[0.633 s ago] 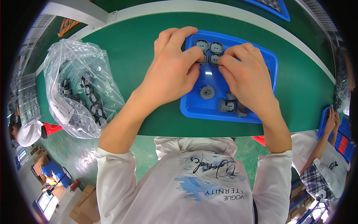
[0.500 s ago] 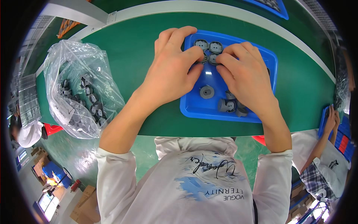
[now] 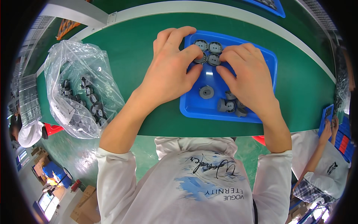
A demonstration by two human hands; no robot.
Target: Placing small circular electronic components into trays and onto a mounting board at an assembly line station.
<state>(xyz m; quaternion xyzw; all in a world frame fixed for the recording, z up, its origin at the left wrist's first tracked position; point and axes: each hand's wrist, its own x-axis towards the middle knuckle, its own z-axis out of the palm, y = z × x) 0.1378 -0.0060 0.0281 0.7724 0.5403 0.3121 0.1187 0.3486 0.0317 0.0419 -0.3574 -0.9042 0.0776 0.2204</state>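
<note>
Four-sided in outline, a blue tray point(image 3: 192, 106) holds several small grey round plastic parts. At its far left some stand in a tight cluster with their toothed, two-holed faces up. My left hand point(image 3: 169, 67) reaches over the tray's left rim, thumb and forefinger closed on the cluster's near-left part point(image 3: 201, 59). Beside the near-right part point(image 3: 214, 59) is my right hand point(image 3: 248, 76); its forefinger tip is at that part's edge, with thumb and forefinger apart. Nearer me lie a single round part point(image 3: 206, 92) and a loose group of grey parts point(image 3: 226, 106), partly hidden by my right hand.
A clear plastic bag point(image 3: 82, 89) with more grey parts lies left on the green table point(image 3: 130, 48). A pale rail point(image 3: 209, 6) runs along the far edge. Another blue tray point(image 3: 268, 6) shows beyond it. At right, a person's hands point(image 3: 330, 128) hold a blue object.
My right fingers have drawn slightly right, uncovering the near-right part of the cluster. My left hand has barely moved. The person at right has shifted their hands and the blue object.
</note>
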